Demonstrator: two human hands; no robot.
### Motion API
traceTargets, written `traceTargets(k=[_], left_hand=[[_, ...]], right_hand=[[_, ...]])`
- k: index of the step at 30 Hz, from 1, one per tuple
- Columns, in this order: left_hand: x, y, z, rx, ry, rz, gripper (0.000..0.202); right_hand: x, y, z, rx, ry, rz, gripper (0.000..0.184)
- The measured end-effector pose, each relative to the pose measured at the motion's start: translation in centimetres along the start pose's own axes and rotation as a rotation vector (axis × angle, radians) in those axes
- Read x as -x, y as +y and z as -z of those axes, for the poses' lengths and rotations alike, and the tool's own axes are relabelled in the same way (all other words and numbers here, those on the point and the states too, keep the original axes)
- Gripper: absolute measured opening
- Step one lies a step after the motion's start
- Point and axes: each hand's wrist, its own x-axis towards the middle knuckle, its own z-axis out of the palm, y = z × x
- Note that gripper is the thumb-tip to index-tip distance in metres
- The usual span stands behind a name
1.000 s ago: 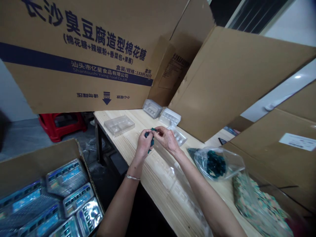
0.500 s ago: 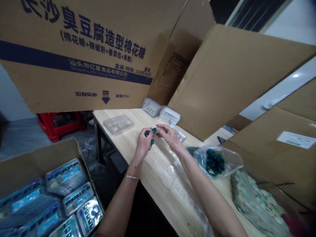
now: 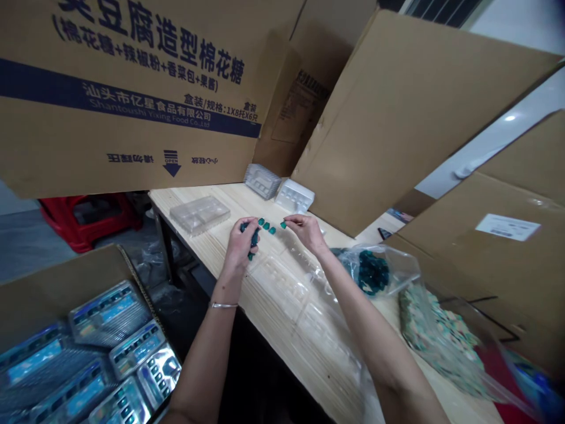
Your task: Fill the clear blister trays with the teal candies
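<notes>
My left hand [image 3: 238, 247] is closed around several small, glossy dark-teal pieces [image 3: 255, 237], which show between the fingers. Thumb and fingertips of my right hand [image 3: 309, 232] pinch a single teal piece [image 3: 283, 225]. Between the hands, three similar green pieces [image 3: 266, 225] sit in a short slanting row, apparently in a clear plastic tray that is hard to make out. More clear moulded trays [image 3: 280, 281] lie along the wooden table [image 3: 260, 318] below the hands. Beyond my right forearm is a clear bag [image 3: 404, 268] of dark-teal pieces [image 3: 373, 272].
Stacked clear trays [image 3: 200, 214] stand at the table's left edge, and more trays [image 3: 295, 196] at the back against cardboard [image 3: 353, 118]. An open carton [image 3: 128, 282] of blue packs is lower left. A bag of multicoloured pieces [image 3: 441, 330] lies right; a red stool [image 3: 88, 221] stands behind.
My hands have moved apart; before, they met over one green piece. Three green pieces now show in a row between them. The view has shifted slightly.
</notes>
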Motion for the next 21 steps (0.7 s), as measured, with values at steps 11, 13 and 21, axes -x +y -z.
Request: traceTargets(k=[11, 13, 21], left_hand=[[-0.2, 0.2, 0.6, 0.120, -0.087, 0.065, 0.033], [-0.3, 0.2, 0.6, 0.136, -0.095, 0.077, 0.033], [-0.2, 0.3, 0.3, 0.306, -0.152, 0.173, 0.028]], right_hand=[[0.5, 3.4, -2.8, 0.389, -0.143, 0.178, 0.027], [0.6, 3.2, -3.1, 0.437, -0.178, 0.165, 0.029], [1.2, 2.2, -3.0, 0.467, -0.237, 0.110, 0.025]])
